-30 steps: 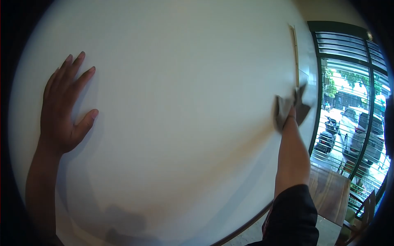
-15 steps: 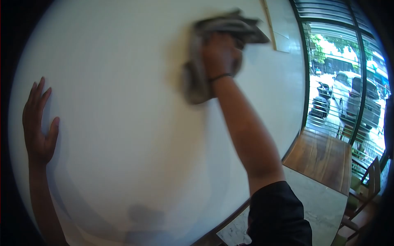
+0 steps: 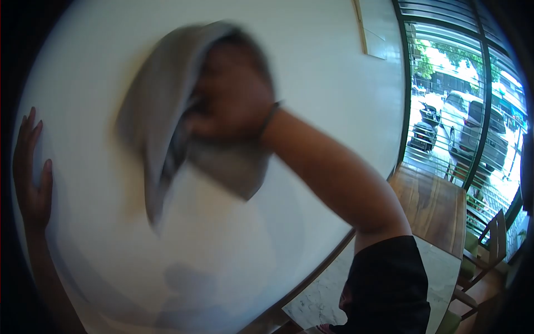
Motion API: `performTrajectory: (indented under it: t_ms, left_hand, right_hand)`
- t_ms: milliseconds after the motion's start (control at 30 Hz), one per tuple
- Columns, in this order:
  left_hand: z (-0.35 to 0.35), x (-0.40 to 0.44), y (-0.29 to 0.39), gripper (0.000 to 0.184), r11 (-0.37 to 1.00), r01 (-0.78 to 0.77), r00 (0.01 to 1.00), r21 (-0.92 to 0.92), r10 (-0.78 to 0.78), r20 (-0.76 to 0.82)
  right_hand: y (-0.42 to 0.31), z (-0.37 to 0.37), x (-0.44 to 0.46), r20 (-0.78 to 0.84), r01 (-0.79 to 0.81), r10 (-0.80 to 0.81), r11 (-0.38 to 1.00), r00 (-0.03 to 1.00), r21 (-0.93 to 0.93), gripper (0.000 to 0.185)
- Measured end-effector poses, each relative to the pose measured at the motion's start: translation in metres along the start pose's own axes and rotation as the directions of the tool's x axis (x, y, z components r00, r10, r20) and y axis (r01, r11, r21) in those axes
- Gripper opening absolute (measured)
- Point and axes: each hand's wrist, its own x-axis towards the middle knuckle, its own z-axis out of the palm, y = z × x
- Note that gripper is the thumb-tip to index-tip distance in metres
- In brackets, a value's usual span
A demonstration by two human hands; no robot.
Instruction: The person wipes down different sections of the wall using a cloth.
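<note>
My right hand [image 3: 231, 92] grips a grey cloth [image 3: 161, 94] against or just in front of the white wall [image 3: 111, 267]. Both hand and cloth are smeared by motion, and the cloth's corners hang loose below the fist. A dark band [image 3: 271, 118] circles the right wrist. Over at the far left, my left hand [image 3: 34, 183] rests on or close to the wall, fingers stretched upward and thumb apart, with nothing in it.
A marble-topped table [image 3: 317, 295] and a wooden tabletop [image 3: 431, 211] stand along the wall at lower right. Wooden chairs [image 3: 492, 245] are beside them. A barred window [image 3: 445, 100] shows vehicles outside. A pale panel [image 3: 371, 33] is fixed high on the wall.
My right hand has swept the cloth left and slightly down across the wall, and the cloth has spread out. My left hand keeps its pose, appearing a little further left as the view shifts.
</note>
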Motion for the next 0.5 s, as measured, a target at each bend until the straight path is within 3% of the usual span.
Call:
performTrajectory:
  t_ms: [33, 67, 100, 133, 200, 267, 367, 400, 433, 500]
  left_hand:
    - [0.000, 0.001, 0.000, 0.050, 1.000, 0.001, 1.000, 0.024, -0.002, 0.009]
    - [0.000, 0.001, 0.002, 0.051, 0.999, 0.004, 1.000, 0.049, -0.005, 0.015]
    - [-0.001, 0.002, 0.003, 0.051, 0.998, 0.016, 1.000, 0.056, -0.017, 0.013]
    - [-0.001, 0.004, 0.004, 0.052, 0.996, 0.010, 1.000, 0.091, -0.012, 0.019]
    - [-0.002, 0.005, 0.005, 0.052, 0.991, 0.006, 1.000, 0.130, -0.009, 0.026]
    - [0.000, 0.005, 0.006, 0.053, 0.993, 0.012, 1.000, 0.119, -0.014, 0.018]
    - [-0.002, 0.005, 0.008, 0.054, 0.992, 0.016, 1.000, 0.124, -0.017, 0.012]
    - [-0.005, 0.005, 0.009, 0.054, 0.991, 0.025, 1.000, 0.129, -0.026, 0.008]
    - [-0.007, 0.007, 0.012, 0.054, 0.990, 0.032, 0.999, 0.137, -0.033, 0.008]
    - [-0.012, 0.007, 0.014, 0.055, 0.985, 0.049, 0.998, 0.163, -0.054, 0.025]
  right_hand:
    - [0.030, -0.019, -0.004, -0.043, -0.112, 0.107, 0.983, 0.993, -0.147, 0.059]
    - [0.071, -0.019, -0.021, -0.218, -0.202, 0.138, 0.931, 0.966, -0.305, 0.063]
    - [0.099, -0.035, -0.031, -0.228, -0.361, 0.298, 0.877, 0.927, -0.319, 0.065]
    - [0.154, -0.038, -0.061, -0.301, -0.414, 0.305, 0.801, 0.903, -0.432, 0.064]
    - [0.197, -0.071, -0.104, -0.380, -0.757, 0.655, 0.576, 0.653, -0.307, 0.063]
    - [0.239, -0.095, -0.182, -0.349, -0.956, 0.891, 0.262, 0.291, -0.130, 0.059]
    - [0.296, -0.099, -0.387, -0.128, -0.905, 0.992, 0.046, -0.009, 0.423, 0.070]
    - [0.272, -0.082, -0.397, -0.297, -0.981, 0.935, 0.185, 0.196, -0.064, 0.065]
    - [0.247, -0.066, -0.405, -0.443, -0.832, 0.809, 0.097, 0.386, -0.547, 0.060]
    - [0.208, -0.084, -0.347, -0.173, -0.556, 0.985, -0.141, 0.006, -0.819, 0.060]
